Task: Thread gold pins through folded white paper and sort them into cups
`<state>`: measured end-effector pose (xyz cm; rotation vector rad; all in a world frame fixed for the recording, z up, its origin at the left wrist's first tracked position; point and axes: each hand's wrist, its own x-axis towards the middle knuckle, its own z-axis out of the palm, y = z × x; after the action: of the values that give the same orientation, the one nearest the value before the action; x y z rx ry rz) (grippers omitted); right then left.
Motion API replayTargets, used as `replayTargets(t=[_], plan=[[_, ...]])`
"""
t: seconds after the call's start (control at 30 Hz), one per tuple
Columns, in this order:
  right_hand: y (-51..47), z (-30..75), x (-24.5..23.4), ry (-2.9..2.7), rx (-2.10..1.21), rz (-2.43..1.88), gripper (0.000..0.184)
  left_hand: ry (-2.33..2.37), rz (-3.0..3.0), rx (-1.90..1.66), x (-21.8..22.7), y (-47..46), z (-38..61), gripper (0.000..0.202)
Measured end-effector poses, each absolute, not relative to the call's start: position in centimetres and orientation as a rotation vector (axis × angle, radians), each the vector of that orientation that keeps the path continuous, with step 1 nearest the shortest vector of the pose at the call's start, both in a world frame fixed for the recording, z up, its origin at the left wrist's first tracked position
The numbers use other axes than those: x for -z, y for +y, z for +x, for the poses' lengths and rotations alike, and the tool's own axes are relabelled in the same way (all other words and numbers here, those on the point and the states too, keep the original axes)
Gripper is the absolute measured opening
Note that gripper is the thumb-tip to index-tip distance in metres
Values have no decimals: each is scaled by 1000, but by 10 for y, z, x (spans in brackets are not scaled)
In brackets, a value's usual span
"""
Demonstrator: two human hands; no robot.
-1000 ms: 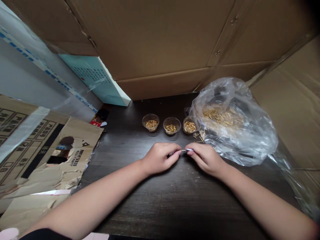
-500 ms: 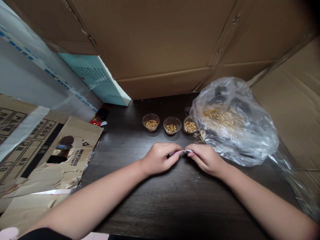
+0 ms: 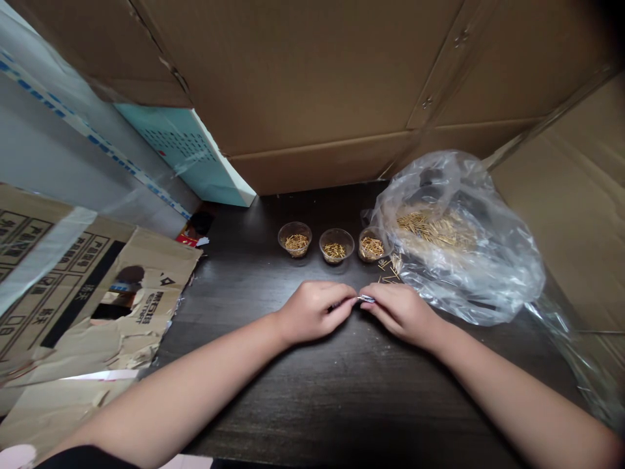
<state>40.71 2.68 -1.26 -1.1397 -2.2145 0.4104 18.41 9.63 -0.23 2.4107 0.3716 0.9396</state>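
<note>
My left hand (image 3: 315, 309) and my right hand (image 3: 400, 311) rest on the dark wooden table (image 3: 312, 391), fingertips meeting at the middle. Both are pinched on a small silvery metal piece (image 3: 365, 298) held between them. Just beyond the hands stand three small clear cups of gold pins: left cup (image 3: 294, 238), middle cup (image 3: 336, 245), right cup (image 3: 371, 245). A few loose gold pins (image 3: 390, 268) lie on the table by my right hand.
A crumpled clear plastic bag (image 3: 459, 241) holding a heap of gold pins sits at the right. Cardboard boxes (image 3: 317, 85) wall in the back and right. Torn printed cardboard (image 3: 97, 293) lies at the left, with a teal box (image 3: 190, 156) behind it.
Both hands have shifted very slightly toward me and closed a little tighter together on the small piece. Nothing else has moved.
</note>
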Motion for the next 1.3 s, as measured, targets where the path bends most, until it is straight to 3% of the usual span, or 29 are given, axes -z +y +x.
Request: replayTargets(t=[0.4,0.73,1.2,1.3], plan=[[24,398,12,-2196,-315,-1191,16,321,2835,-723,4,97,181,22],[24,399,6,-2227,-520,-1273,17,353,2690,-771,7,98,182,19],[27,402,9,-2051,-484,-1151,8,482,2477,-1021,3,99,182,9],[26,405,7,-2054,-387,-1053,14,472,2474,-1046,0,98,182,8]])
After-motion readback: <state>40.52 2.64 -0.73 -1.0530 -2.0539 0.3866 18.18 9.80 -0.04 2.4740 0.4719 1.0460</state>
